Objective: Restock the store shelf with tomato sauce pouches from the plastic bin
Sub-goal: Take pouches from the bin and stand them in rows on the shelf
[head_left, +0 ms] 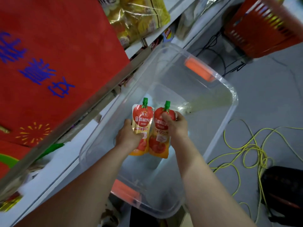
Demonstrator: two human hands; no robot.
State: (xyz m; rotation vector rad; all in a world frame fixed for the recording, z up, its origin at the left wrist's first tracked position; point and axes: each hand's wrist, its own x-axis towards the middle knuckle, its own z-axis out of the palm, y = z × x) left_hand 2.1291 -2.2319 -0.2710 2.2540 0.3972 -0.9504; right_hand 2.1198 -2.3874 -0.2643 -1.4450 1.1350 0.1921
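Note:
I hold two tomato sauce pouches with green caps upright, side by side, over the clear plastic bin [229, 112] on the floor. My left hand [127, 136] grips the left pouch [142, 122] around its lower half. My right hand [176, 126] grips the right pouch [159, 141] near its top, thumb across the front. Nothing else shows inside the bin. The store shelf [98, 95] runs diagonally along the left of the bin.
A red banner [57, 54] with blue characters hangs over the shelf on the left. Snack bags [139, 18] lie on a shelf above. A red basket [262, 27] stands at the top right. Yellow cable [255, 149] loops on the grey floor at right, near a dark object [283, 190].

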